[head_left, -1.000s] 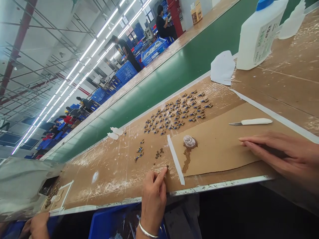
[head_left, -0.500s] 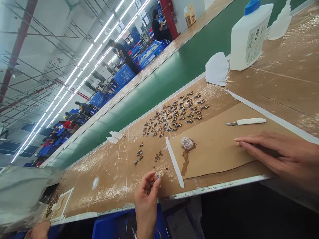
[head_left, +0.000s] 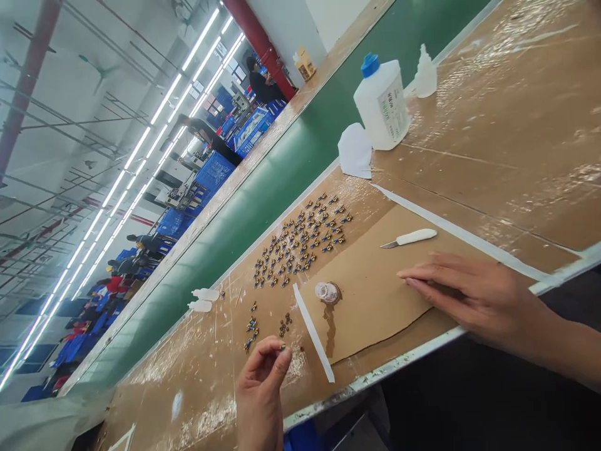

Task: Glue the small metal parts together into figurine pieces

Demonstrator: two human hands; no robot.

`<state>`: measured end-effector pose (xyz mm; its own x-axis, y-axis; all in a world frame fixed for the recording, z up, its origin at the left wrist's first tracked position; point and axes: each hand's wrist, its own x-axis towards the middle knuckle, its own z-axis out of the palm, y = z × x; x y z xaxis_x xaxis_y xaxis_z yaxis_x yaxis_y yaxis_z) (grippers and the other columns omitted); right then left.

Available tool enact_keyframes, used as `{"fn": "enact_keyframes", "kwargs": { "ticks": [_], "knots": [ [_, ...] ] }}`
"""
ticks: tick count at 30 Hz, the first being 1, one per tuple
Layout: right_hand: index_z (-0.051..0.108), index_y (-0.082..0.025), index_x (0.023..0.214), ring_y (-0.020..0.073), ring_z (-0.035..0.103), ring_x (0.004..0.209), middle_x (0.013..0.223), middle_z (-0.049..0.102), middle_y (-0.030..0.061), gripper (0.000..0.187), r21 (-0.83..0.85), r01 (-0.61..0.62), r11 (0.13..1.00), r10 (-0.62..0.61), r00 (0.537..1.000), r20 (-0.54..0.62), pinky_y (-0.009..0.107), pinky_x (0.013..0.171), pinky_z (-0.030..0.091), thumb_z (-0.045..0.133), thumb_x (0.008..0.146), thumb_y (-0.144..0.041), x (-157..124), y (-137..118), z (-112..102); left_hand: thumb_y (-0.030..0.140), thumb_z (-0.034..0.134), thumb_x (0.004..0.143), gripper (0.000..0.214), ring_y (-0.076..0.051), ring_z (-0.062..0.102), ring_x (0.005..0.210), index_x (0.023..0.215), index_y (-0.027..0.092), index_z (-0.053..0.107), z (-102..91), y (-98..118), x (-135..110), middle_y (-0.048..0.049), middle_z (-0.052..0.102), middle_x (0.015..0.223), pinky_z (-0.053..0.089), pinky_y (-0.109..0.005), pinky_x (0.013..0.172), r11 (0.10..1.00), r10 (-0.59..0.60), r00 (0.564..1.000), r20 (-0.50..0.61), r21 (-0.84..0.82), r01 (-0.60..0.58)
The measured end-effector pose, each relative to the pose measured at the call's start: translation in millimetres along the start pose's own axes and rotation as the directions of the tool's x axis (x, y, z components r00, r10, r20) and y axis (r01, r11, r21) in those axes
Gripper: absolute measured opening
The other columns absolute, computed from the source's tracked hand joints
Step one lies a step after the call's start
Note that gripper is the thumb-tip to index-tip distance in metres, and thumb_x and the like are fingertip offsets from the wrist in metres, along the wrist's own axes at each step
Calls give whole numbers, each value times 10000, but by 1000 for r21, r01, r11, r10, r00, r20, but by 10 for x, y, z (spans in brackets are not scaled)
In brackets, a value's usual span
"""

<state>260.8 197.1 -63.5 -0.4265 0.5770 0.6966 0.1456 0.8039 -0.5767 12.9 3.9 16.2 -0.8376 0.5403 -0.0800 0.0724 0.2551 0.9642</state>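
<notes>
My left hand (head_left: 263, 382) is closed in a pinch near the front edge of the bench. A tiny dark bluish piece (head_left: 282, 347) shows between its thumb and forefinger. My right hand (head_left: 469, 291) rests over the cardboard sheet (head_left: 375, 300), with thumb and fingers pressed together; whatever they hold, if anything, is hidden. A white-handled knife (head_left: 410, 238) lies on the cardboard beyond that hand. To its left sits a small round pot of whitish paste (head_left: 327, 292) with a wet brown stain by it. Small brown beads (head_left: 285, 324) and several blue-and-gold pieces (head_left: 252, 324) lie beyond my left hand.
Many small blue-and-gold pieces (head_left: 305, 241) stand in rows on the bench. A large blue-capped bottle (head_left: 382, 106), white paper (head_left: 355, 153) and a dropper bottle (head_left: 426, 75) stand at the back right. Small white bottles (head_left: 203, 299) lie left. A green strip (head_left: 291, 153) runs behind.
The view has turned, so the bench things sit further left. My left hand still pinches the tiny piece, now showing beside the beads. My right hand keeps its closed pose over the cardboard.
</notes>
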Motion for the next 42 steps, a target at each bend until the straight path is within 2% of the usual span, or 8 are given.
{"fn": "enact_keyframes", "kwargs": {
  "ticks": [4, 11, 14, 22, 28, 32, 37, 42],
  "knots": [
    [585, -189, 1037, 144, 608, 802, 859, 646, 45, 219, 56, 12, 998, -10, 999, -46, 270, 745, 489, 542, 849, -85, 18, -14, -5, 260, 851, 481, 307, -80, 592, 633, 726, 157, 697, 107, 108, 105, -6, 634, 736, 520, -165, 624, 990, -74, 997, 31, -117, 77],
    [602, -152, 1012, 131, 579, 727, 791, 618, 44, 190, 142, 5, 990, 3, 998, -56, 259, 662, 469, 531, 851, -84, 39, -13, -11, 250, 901, 288, 448, -145, 654, 592, 674, 142, 703, 331, 254, 107, -20, 675, 661, 567, -218, 604, 973, -197, 979, -48, -135, 189],
    [613, -141, 990, 127, 567, 710, 765, 613, 44, 174, 141, 8, 990, 3, 997, -75, 257, 657, 460, 532, 849, -80, 50, -27, -13, 263, 897, 320, 405, -134, 643, 558, 642, 132, 690, 391, 288, 121, -21, 674, 646, 566, -216, 580, 980, -177, 984, -34, -102, 173],
    [620, -135, 966, 135, 561, 714, 756, 612, 55, 147, 137, -8, 990, 21, 995, -93, 260, 668, 461, 527, 857, -106, 50, -27, -24, 282, 872, 424, 361, -94, 593, 507, 701, 135, 693, 484, 271, 181, -11, 660, 618, 574, -254, 592, 992, -116, 993, 13, -56, 117],
    [614, -146, 1002, 133, 556, 727, 772, 611, 53, 173, 168, -15, 986, 31, 995, -90, 256, 681, 455, 513, 865, -115, 43, -7, -14, 280, 844, 504, 330, -98, 601, 544, 763, 153, 685, 556, 292, 183, -9, 661, 618, 567, -260, 625, 995, -96, 994, 48, -2, 96],
    [616, -140, 1001, 131, 535, 709, 751, 591, 51, 168, 183, -34, 983, 48, 996, -74, 257, 668, 444, 508, 873, -132, 37, -7, -13, 323, 820, 551, 318, -96, 593, 552, 776, 148, 680, 573, 298, 216, -5, 654, 621, 558, -268, 661, 994, -69, 995, 77, 95, 62],
    [624, -120, 958, 130, 533, 697, 727, 578, 52, 144, 180, -29, 983, 46, 994, -94, 251, 667, 439, 510, 870, -121, 54, -29, -41, 393, 763, 626, 303, -105, 609, 634, 797, 156, 684, 614, 331, 235, 10, 628, 595, 507, -205, 708, 924, 21, 996, 89, 379, -54],
    [620, -120, 961, 131, 529, 690, 720, 574, 51, 149, 168, -25, 986, 43, 994, -102, 258, 661, 439, 496, 879, -130, 65, -26, -36, 456, 733, 630, 336, -109, 567, 573, 795, 166, 689, 783, 404, 230, 25, 583, 541, 468, -196, 599, 842, 134, 981, 140, 506, -187]
  ]
}}
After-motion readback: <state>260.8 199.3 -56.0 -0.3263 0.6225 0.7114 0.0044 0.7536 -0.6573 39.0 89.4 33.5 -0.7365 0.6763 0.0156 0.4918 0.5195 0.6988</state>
